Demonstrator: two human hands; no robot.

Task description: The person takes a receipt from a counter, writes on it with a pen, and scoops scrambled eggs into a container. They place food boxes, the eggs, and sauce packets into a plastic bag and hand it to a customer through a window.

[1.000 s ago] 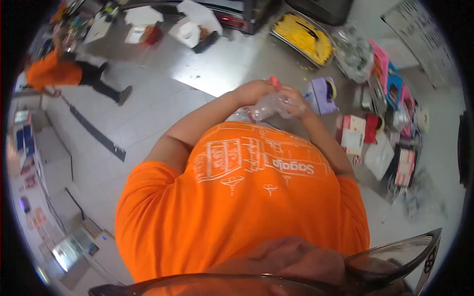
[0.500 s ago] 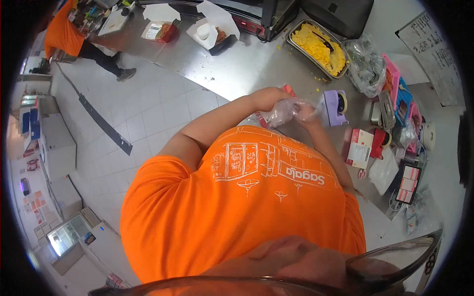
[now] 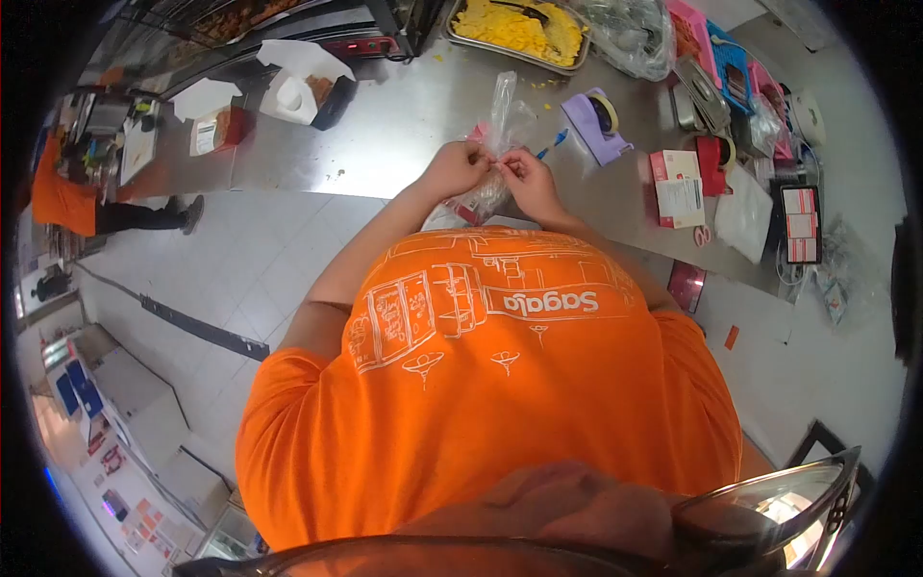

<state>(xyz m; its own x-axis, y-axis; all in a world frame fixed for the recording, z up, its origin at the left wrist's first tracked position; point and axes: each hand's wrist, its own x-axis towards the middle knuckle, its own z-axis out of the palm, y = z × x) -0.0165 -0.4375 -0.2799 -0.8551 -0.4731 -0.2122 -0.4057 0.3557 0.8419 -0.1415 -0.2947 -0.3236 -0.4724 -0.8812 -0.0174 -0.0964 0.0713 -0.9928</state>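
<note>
A clear plastic bag (image 3: 486, 196) hangs at the counter's front edge, with something red and white inside. Its loose upper end (image 3: 504, 104) stands up past my fingers. My left hand (image 3: 460, 168) is closed, its fingertips pinching the gathered neck of the bag from the left. Against it from the right, my right hand (image 3: 528, 180) pinches the same neck, fingertips nearly touching those of the left. A thin blue strip (image 3: 555, 144) shows just beyond my right hand. The purple tape dispenser (image 3: 594, 129) stands to the right of the bag.
On the steel counter (image 3: 385, 125) are a tray of yellow food (image 3: 514, 34), two open food boxes (image 3: 219, 130) (image 3: 303, 91), a red and white box (image 3: 678, 189) and a red tape dispenser (image 3: 712, 163). A co-worker in orange (image 3: 65, 188) stands far left.
The view has turned, shifting the counter items leftward and up. Both hands have come together at the bag's neck, and its top now stands up. The blue strip has come into view.
</note>
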